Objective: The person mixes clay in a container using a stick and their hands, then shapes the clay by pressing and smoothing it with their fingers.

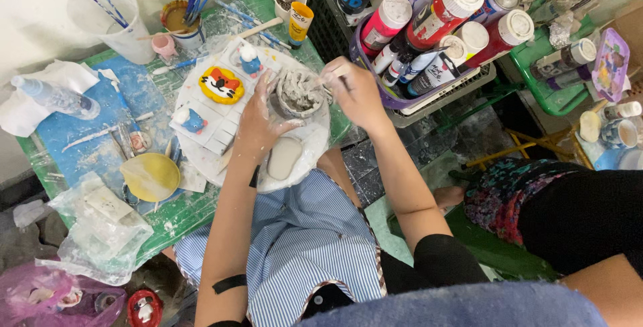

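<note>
My left hand (pixel 258 124) is smeared with clay and cups the near side of a small grey clay pot (pixel 299 95) on a round white board (pixel 201 159). My right hand (pixel 353 92) is at the pot's right rim, fingers pinched on a thin stick-like tool (pixel 333 76) that touches the clay. A flat oval clay slab (pixel 284 157) lies on the board just below the pot. Also on the board are a painted tiger-face piece (pixel 222 84) and two small blue-and-white figures (pixel 250 61) (pixel 191 120).
A green table (pixel 174 216) holds a yellow bowl (pixel 151 176), a spray bottle (pixel 53 96), cups of brushes (pixel 189 15) and plastic bags (pixel 94 233). A basket of paint bottles (pixel 435 39) sits right of the pot. Another person in dark clothes (pixel 569 220) sits at right.
</note>
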